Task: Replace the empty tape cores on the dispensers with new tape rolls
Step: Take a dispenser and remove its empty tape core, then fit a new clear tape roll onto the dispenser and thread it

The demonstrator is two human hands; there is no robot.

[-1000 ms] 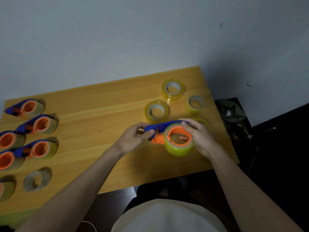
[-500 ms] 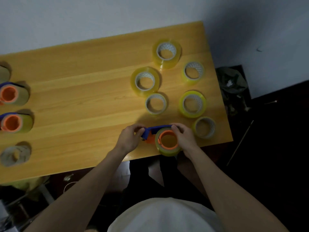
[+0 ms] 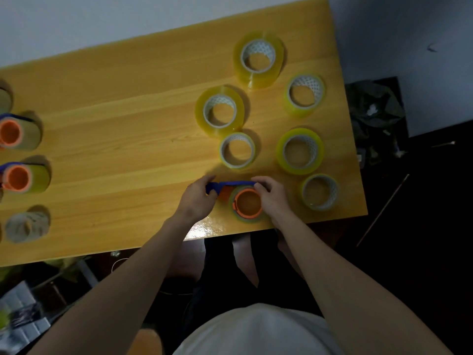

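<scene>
Dispenser now nearer the table edge, both hands still clamped on it.

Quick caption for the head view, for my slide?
Both hands, left and right, hold a blue dispenser with its roll at the table edge.

Honey-yellow wooden table, grain in pale and darker lengthwise bands. Translucent yellow tape rolls on white cores dotted with a fine lattice pattern. Held dispenser: royal-blue plastic arm, bright orange hub ring, greenish-yellow tape around it. At the left edge, loaded dispensers with orange hubs, blue trim. One dull grey-beige cardboard core. Wall pale grey-white.
</scene>
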